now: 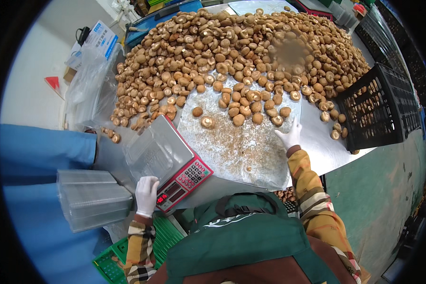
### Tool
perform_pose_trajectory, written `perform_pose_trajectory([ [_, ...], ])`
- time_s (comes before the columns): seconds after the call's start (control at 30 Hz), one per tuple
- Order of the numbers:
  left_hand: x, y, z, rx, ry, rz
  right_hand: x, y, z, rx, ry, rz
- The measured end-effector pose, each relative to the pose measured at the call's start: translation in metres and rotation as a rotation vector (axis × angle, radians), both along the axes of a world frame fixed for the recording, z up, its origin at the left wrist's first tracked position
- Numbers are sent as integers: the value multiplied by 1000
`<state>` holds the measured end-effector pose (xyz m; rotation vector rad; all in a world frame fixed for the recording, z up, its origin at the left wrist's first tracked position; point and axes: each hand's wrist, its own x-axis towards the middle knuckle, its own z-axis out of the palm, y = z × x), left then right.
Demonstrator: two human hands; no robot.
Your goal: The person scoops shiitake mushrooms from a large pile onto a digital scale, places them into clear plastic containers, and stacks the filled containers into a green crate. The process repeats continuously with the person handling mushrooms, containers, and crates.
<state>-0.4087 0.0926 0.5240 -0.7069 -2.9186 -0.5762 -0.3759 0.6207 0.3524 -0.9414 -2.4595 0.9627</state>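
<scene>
My right hand (291, 135), in a white glove, reaches over the dusty metal sheet (234, 152) with thumb and fingers apart and nothing in it. Just beyond it, several loose shiitake mushrooms (257, 118) lie on the sheet, in front of a large shiitake heap (206, 46). My left hand (147, 195), also gloved, is curled at the near left corner of a red digital scale (193, 174). Whether those fingers grip anything is hidden. A clear plastic tray (152, 156) appears to rest on the scale's steel plate.
Nested clear plastic trays (92, 198) stand left of my left hand. A black slatted crate (372, 110) with mushrooms tilts at the table's right edge. Green crates (167, 230) sit below the table. At the left are a plastic bag (88, 85) and blue cloth (46, 149).
</scene>
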Motion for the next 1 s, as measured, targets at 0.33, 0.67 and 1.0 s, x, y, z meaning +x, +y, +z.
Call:
perform_pose_trajectory([
  [0.33,-65,207,-33,362,-414,-30,-48,40,11,-66,-140,303],
  [0.67,-174,316,-96,-233,-505,-47,-88,12,36,-623,-27,487],
  [1.0,-192,311,-108,-143,-511,-265,-158,-45,20,-870,195,738],
])
